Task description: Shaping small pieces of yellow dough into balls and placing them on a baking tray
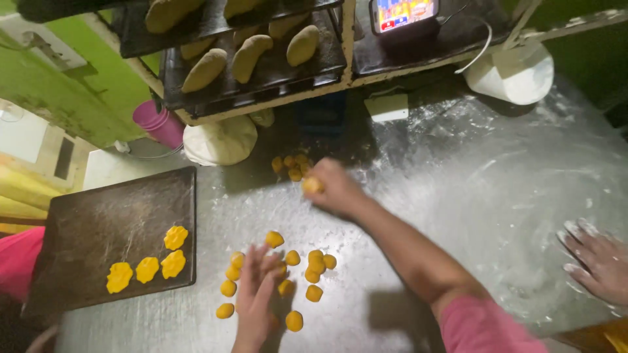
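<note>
On the floured steel table (458, 189), your right hand (337, 188) is curled shut around one yellow dough ball (312, 185), just below a small heap of dough balls (294, 166). Your left hand (256, 287) rests on the scattered balls (316, 261), fingers loosely spread, gripping nothing. Dark tray (98, 229) to the left carries four flattened yellow pieces (148, 268). Another person's floury hand (598, 258) lies flat at the right edge.

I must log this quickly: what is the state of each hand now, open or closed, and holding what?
Left hand: open, fingers resting on the small yellow dough balls on the floured table.
Right hand: closed on one yellow dough ball.
</note>
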